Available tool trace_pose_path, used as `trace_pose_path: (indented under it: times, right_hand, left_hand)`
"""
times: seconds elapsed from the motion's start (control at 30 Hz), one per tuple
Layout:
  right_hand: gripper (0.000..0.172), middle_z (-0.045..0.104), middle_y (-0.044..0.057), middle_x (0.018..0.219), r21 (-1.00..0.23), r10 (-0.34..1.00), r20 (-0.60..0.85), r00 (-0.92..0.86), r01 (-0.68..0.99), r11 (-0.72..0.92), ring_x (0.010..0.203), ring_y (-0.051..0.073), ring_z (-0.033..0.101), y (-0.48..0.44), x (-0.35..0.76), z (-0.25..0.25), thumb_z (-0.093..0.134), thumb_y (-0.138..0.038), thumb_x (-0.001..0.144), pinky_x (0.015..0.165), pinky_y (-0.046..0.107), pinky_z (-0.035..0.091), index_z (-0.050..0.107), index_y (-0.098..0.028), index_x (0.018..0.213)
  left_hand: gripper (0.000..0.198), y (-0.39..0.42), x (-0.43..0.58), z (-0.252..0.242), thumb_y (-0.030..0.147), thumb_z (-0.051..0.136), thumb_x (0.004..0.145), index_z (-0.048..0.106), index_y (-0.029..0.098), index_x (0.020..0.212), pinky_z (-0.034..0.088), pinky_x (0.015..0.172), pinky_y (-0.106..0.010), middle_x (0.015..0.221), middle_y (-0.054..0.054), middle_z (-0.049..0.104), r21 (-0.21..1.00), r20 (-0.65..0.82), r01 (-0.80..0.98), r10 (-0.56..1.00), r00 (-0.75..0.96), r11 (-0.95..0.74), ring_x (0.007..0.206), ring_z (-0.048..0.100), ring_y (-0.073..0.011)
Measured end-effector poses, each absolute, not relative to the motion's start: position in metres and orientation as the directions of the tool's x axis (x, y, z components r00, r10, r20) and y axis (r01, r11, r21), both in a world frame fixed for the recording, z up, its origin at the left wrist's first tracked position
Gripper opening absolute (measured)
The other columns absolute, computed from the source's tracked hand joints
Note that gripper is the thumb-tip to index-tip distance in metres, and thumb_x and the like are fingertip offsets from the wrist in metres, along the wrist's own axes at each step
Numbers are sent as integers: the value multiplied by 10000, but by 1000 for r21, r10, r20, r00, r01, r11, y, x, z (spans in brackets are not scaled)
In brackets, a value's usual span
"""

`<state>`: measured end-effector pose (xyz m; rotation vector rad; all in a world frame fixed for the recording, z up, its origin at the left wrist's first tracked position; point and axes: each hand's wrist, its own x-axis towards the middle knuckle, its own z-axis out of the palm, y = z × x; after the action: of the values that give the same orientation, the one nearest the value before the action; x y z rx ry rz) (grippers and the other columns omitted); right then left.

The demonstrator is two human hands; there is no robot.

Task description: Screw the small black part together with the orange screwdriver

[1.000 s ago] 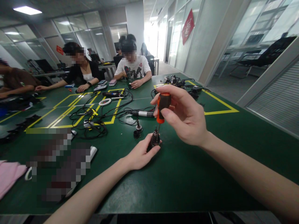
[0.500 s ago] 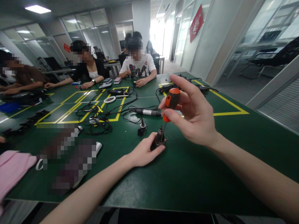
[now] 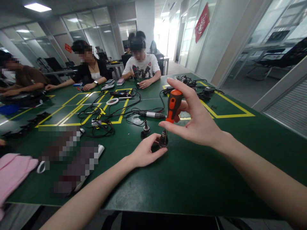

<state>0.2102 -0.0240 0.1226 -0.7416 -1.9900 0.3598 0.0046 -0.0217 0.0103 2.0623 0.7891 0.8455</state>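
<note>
My right hand (image 3: 195,119) grips an orange and dark grey screwdriver (image 3: 173,103) by its handle, thumb low and index finger near the top. The screwdriver stands nearly upright, its thin shaft pointing down onto a small dark round metal part with a spindle (image 3: 163,140). That part rests on the green table, held between the thumb and fingers of my left hand (image 3: 146,151). Whether the tip sits in a screw is too small to tell. Just behind my left hand stands a similar spindle part (image 3: 146,127), with a small black ring (image 3: 143,134) beside it.
A silver and black cylindrical tool (image 3: 152,115) with a cable lies behind my hands. Tangled black cables (image 3: 103,127) spread to the left. Two blurred-out objects (image 3: 79,166) and a pink cloth (image 3: 18,172) are at the left. Co-workers sit across the green table (image 3: 192,185).
The screwdriver has tipped more upright and its handle has shifted slightly left and down over the spindle part. My left hand keeps its hold on the part.
</note>
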Motion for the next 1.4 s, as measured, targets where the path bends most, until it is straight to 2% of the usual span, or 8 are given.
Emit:
trace_pose_path:
  times: [0.13,0.27,0.47,0.53,0.63,0.8,0.97,1.4]
  right_hand:
    - [926,611,90,1400,-587,688,621,-376,358,726,833,213,752,-24,214,125,804,-349,870,588,325,633,303,-375,1648]
    - [945,605,85,1423,-612,695,610,-380,331,718,809,186,742,-23,215,127,823,-317,847,595,308,634,317,-385,1642]
    - [925,391,81,1670,-619,689,610,-392,307,723,902,185,749,-23,215,129,822,-328,842,631,284,647,340,-405,1627]
    - [932,378,79,1681,-629,700,600,-386,313,712,885,174,741,-24,215,130,818,-301,831,639,284,649,346,-396,1628]
    - [972,518,82,1558,-660,728,562,-393,317,681,820,147,704,-25,214,133,807,-236,805,649,278,645,334,-361,1645]
    - [972,673,56,1162,-699,760,514,-398,319,640,700,131,608,-26,212,134,777,-213,803,598,282,607,337,-281,1667]
    - [903,522,-59,697,-706,779,445,-442,362,608,575,115,494,-27,210,134,723,-164,824,520,245,501,365,-234,1651]
    - [807,532,-58,753,-777,764,386,-517,265,571,585,110,543,-27,209,134,675,-132,822,520,239,499,423,-261,1578]
  left_hand:
    - [244,-21,4,9,316,693,958,623,172,1141,599,948,-387,1133,-92,743,814,298,250,747,594,-524,1026,708,-226]
    - [231,-23,5,10,311,684,961,616,173,1134,602,929,-385,1123,-90,745,807,303,257,746,593,-532,1009,712,-223]
    - [216,-23,5,11,309,684,962,611,176,1115,604,923,-380,1114,-89,743,814,300,248,746,594,-525,1005,712,-220]
    - [221,-23,5,10,310,684,962,609,175,1121,603,927,-385,1121,-93,742,814,295,254,748,594,-523,1008,711,-222]
    - [231,-23,4,9,317,682,961,610,173,1127,602,931,-389,1129,-97,741,810,289,267,752,593,-522,1013,709,-226]
    - [221,-23,5,10,324,672,965,611,176,1118,600,926,-376,1123,-93,742,806,288,272,750,596,-526,1008,712,-223]
    - [213,-22,4,10,323,667,965,609,174,1106,597,930,-380,1114,-94,740,799,295,274,746,597,-535,1000,709,-222]
    - [226,-23,4,11,328,669,965,610,180,1125,602,925,-382,1119,-87,739,799,289,280,748,597,-532,998,708,-223]
